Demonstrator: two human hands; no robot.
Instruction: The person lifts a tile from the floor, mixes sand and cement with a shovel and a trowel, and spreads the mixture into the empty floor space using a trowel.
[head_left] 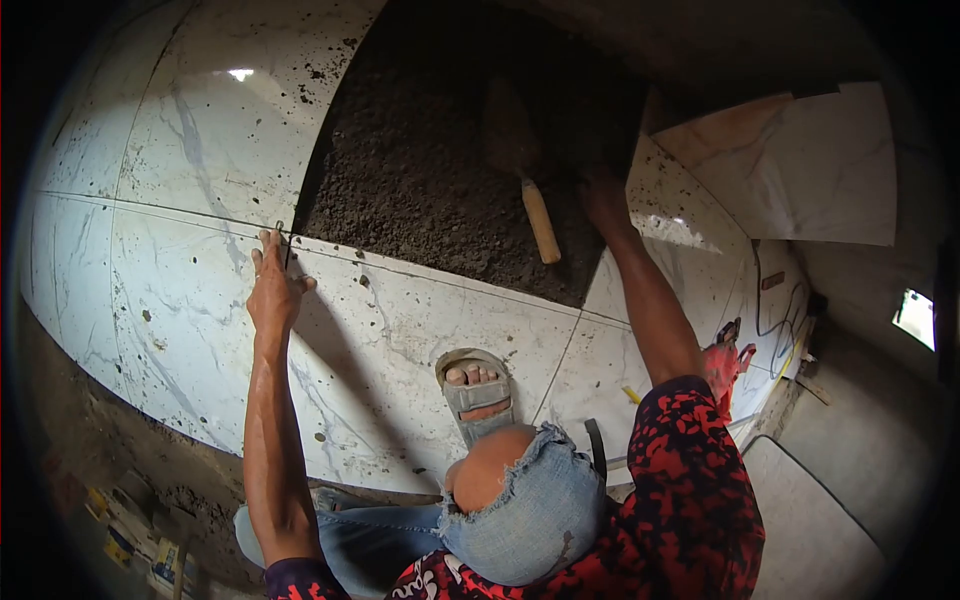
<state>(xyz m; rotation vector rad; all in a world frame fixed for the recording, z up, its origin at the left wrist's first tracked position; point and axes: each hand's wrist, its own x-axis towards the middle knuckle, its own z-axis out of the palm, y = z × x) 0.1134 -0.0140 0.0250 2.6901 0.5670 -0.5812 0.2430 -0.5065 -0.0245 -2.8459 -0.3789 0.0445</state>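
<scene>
Touching glossy tile (190, 300), left hand (273, 288) spreads apart; right hand (604, 200), at crumbly soil (400, 190), has unclear grip.

Bright on the white tiles (190, 330), dark over the dirt (400, 180). Shiny with glare (240, 74) in spots. Crossed by one long shadow (350, 370). Bent and black near the edges.

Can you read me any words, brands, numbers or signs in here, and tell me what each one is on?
"an": the end of white lettering on the red-and-black shirt; what comes before it is unclear.
Yellow-marked items at lower left: too blurred to read.
Floor tiles: no text that I can see.
</scene>
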